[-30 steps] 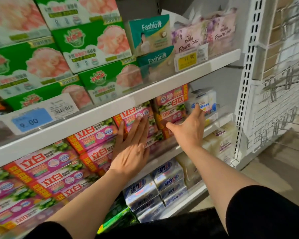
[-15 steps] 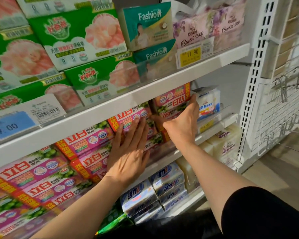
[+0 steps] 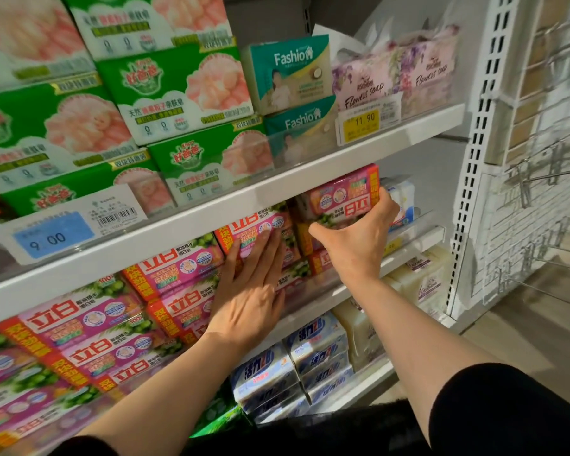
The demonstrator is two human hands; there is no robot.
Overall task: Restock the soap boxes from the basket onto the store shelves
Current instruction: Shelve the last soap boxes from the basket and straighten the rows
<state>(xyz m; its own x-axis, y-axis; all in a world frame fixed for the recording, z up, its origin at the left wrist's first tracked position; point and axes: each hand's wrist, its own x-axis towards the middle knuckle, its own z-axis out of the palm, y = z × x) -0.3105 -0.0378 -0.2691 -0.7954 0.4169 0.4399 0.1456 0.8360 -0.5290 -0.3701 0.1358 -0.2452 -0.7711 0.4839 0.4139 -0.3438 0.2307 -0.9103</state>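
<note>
Pink soap box [image 3: 341, 195] is showing a pink front with orange-red edge bands, white characters and green fruit print; it is sitting upside down at the right end of the middle shelf [image 3: 359, 284], on top of a stack of like boxes, just under the upper shelf [image 3: 178, 222]; a blue-and-white pack [image 3: 403, 200] is standing just beside it on the right.

Right hand [image 3: 356, 245] is gripping this box; fingers [image 3: 387, 205] are curling round its right end, thumb lying along the lower edge; grip is clamped on the box.

Left hand [image 3: 247, 301] is lying flat against the fronts of the pink stack [image 3: 175, 268] to the left; fingers straight and together, tips touching a box face; grip is apart, holding nothing.

Green soap boxes [image 3: 178, 93] are filling the upper shelf; price tag [image 3: 364, 121] is reading 11.90.
</note>
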